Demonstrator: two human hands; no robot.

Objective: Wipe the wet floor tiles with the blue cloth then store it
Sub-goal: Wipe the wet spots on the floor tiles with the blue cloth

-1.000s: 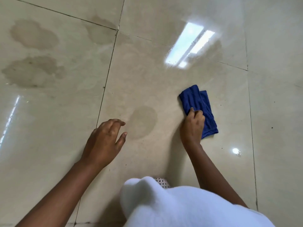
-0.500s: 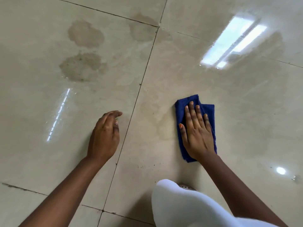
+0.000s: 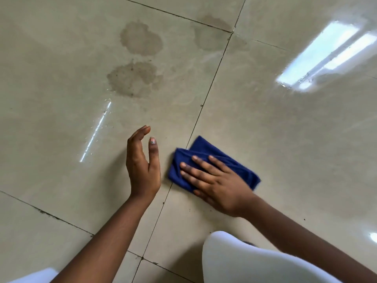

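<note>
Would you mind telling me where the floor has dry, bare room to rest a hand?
The tile right of the blue cloth, toward the light reflection, looks bare. So does the near-left tile beside the left hand, below the thin streak of droplets. Ahead it is crowded: two dark puddles and a fainter one by the grout joint. The right hand presses the cloth flat.

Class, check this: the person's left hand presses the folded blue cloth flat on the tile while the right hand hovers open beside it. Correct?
Not quite. The head view shows the right hand pressing the folded blue cloth on the tile; the left hand is the open one beside it.
</note>
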